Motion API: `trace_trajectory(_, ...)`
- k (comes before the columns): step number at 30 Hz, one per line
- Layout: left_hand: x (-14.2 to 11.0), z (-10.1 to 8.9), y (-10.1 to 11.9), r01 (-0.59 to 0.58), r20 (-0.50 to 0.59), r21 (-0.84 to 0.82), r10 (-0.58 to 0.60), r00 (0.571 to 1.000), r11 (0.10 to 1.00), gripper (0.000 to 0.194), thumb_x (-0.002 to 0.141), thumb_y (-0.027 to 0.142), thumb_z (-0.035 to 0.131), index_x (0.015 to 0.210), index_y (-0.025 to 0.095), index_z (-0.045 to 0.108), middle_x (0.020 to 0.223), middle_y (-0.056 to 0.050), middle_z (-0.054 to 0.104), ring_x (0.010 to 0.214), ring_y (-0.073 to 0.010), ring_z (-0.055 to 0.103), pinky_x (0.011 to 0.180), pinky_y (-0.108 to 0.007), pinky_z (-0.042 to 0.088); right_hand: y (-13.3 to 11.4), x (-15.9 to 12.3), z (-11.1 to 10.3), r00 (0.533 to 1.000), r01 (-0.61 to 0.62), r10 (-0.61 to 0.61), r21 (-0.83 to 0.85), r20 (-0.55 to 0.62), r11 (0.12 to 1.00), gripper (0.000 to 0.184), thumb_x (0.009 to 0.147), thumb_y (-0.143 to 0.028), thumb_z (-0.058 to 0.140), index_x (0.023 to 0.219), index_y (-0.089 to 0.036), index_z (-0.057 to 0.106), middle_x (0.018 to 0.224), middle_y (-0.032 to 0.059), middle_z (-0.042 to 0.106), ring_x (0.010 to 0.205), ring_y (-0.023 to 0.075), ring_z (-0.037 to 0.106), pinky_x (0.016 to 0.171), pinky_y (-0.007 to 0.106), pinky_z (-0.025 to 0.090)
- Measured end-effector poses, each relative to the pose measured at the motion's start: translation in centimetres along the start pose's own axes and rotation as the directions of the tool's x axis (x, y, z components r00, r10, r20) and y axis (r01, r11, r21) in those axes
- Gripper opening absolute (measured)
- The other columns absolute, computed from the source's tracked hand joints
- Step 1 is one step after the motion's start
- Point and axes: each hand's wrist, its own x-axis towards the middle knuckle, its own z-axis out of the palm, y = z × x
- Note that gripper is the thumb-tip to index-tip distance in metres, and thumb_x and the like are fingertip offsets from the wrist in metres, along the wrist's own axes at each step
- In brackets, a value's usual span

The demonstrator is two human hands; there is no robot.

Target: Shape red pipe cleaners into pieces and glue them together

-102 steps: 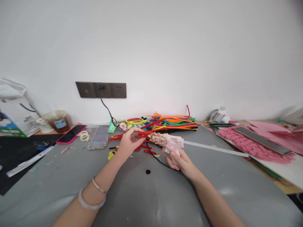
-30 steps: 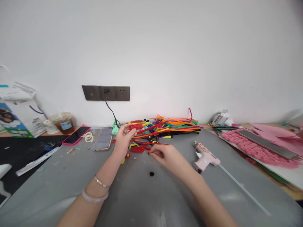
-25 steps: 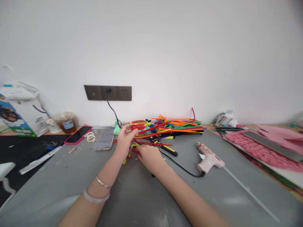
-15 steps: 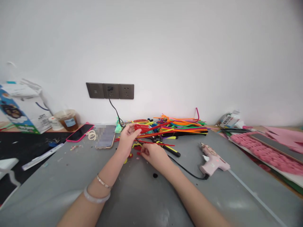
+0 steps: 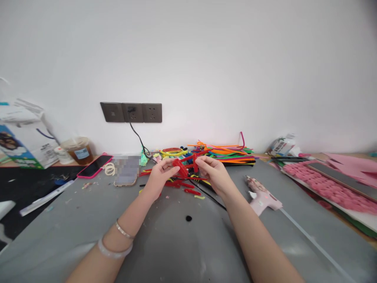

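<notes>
My left hand [image 5: 159, 176] pinches a folded red pipe-cleaner piece [image 5: 180, 168] between thumb and fingers. Close on its right, my right hand [image 5: 215, 175] holds a smaller upright red pipe-cleaner piece [image 5: 194, 162] in its fingertips. The two pieces are raised side by side above the table, with a small gap between them. Below the hands lie a short red piece [image 5: 192, 192] and a yellow scrap [image 5: 199, 197]. Behind the hands spreads a pile of colourful pipe cleaners [image 5: 232, 157]. The yellow-and-black pliers are mostly hidden behind my right hand.
A pink glue gun [image 5: 261, 193] lies to the right, its black cord passing under my right arm. A black pom-pom [image 5: 189, 218] sits nearer me. Two phones, one pink-edged [image 5: 94, 166], and a drink cup [image 5: 80, 151] stand left. Pink knitted-looking material [image 5: 330, 186] lies far right.
My right hand has risen from the tabletop, now with a red piece in its fingertips, beside the red piece in my left hand. The view has shifted slightly right.
</notes>
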Motion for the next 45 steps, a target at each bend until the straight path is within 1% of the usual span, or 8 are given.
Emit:
trace_trajectory(3,0.0,0.0,0.2,-0.012,0.006,0.033,0.012,1.0,0.999,0.038,0.066,0.03,0.084,0.096,0.017,0.066,0.092,-0.004,0.073,0.082,-0.016,0.068,0.079,-0.03,0.055,0.1,-0.2,0.5,0.999,-0.032,0.033,-0.067,0.021,0.997,0.036,0.064,-0.048,0.08,0.072,-0.016,0.065,0.054,-0.0077,0.041,0.048,0.0066,0.026,0.047,0.024,0.017)
trace_trajectory(8,-0.2,0.3,0.4,-0.025,0.018,0.076,0.024,1.0,0.997,0.038,0.065,0.031,0.084,0.09,0.019,0.058,0.081,0.0,0.07,0.073,-0.014,0.067,0.074,-0.03,0.056,-0.3,-0.9,1.4,0.995,-0.083,0.087,-0.099,0.038,0.992,0.039,0.062,-0.051,0.08,0.07,-0.016,0.062,0.056,-0.0067,0.045,0.049,0.0066,0.029,0.048,0.023,0.02)
trace_trajectory(12,-0.4,0.5,0.5,-0.021,0.024,0.097,0.019,1.0,0.995,0.036,0.063,0.031,0.085,0.085,0.018,0.06,0.081,-0.001,0.07,0.072,-0.0142,0.067,0.074,-0.029,0.056,-0.3,-0.9,1.6,0.995,-0.081,0.088,-0.122,0.052,0.989,0.039,0.062,-0.052,0.079,0.069,-0.017,0.062,0.053,-0.0072,0.045,0.048,0.007,0.03,0.047,0.023,0.021)
trace_trajectory(21,-0.4,0.8,0.6,-0.023,0.024,0.088,0.021,1.0,0.996,0.036,0.064,0.034,0.085,0.086,0.018,0.061,0.084,-0.001,0.069,0.074,-0.0148,0.067,0.07,-0.029,0.058,0.2,-0.8,1.3,0.995,-0.06,0.072,-0.163,0.071,0.985,0.036,0.066,-0.05,0.077,0.071,-0.017,0.062,0.055,-0.006,0.051,0.046,0.0068,0.037,0.046,0.023,0.025)
trace_trajectory(25,-0.5,0.6,0.4,-0.019,0.029,0.07,0.017,0.999,0.997,0.036,0.064,0.033,0.085,0.087,0.019,0.061,0.083,0.0,0.069,0.075,-0.0144,0.067,0.07,-0.027,0.058,0.2,-0.8,1.5,0.995,-0.038,0.051,-0.15,0.084,0.988,0.035,0.067,-0.048,0.077,0.071,-0.016,0.063,0.055,-0.006,0.051,0.049,0.0072,0.037,0.049,0.023,0.029)
trace_trajectory(29,-0.6,0.8,0.5,0.015,0.03,0.011,-0.016,0.999,1.0,0.036,0.064,0.032,0.085,0.087,0.019,0.061,0.083,0.0,0.068,0.074,-0.014,0.066,0.068,-0.027,0.058,0.1,-0.9,1.7,0.995,-0.037,0.046,-0.099,0.094,0.994,0.036,0.067,-0.049,0.077,0.071,-0.017,0.061,0.055,-0.0066,0.048,0.053,0.0083,0.038,0.054,0.024,0.033)
trace_trajectory(37,-1.0,1.6,1.0,0.087,0.013,-0.098,-0.086,0.996,0.991,0.039,0.061,0.032,0.087,0.086,0.018,0.061,0.08,0.002,0.068,0.075,-0.0125,0.066,0.069,-0.024,0.057,0.5,-1.0,2.2,0.995,0.036,-0.027,-0.098,0.093,0.995,0.035,0.071,-0.049,0.074,0.072,-0.017,0.059,0.057,-0.0062,0.044,0.054,0.0095,0.035,0.054,0.024,0.032)
trace_trajectory(45,-1.2,1.7,0.8,0.041,0.005,-0.068,-0.041,0.999,0.997,0.043,0.061,0.03,0.087,0.091,0.017,0.061,0.086,0.0,0.07,0.076,-0.0113,0.065,0.07,-0.023,0.055,0.6,-1.1,2.8,0.993,0.117,-0.117,-0.149,0.008,0.982,0.034,0.073,-0.049,0.07,0.064,-0.019,0.055,0.056,-0.0064,0.035,0.053,0.0101,0.028,0.051,0.025,0.027)
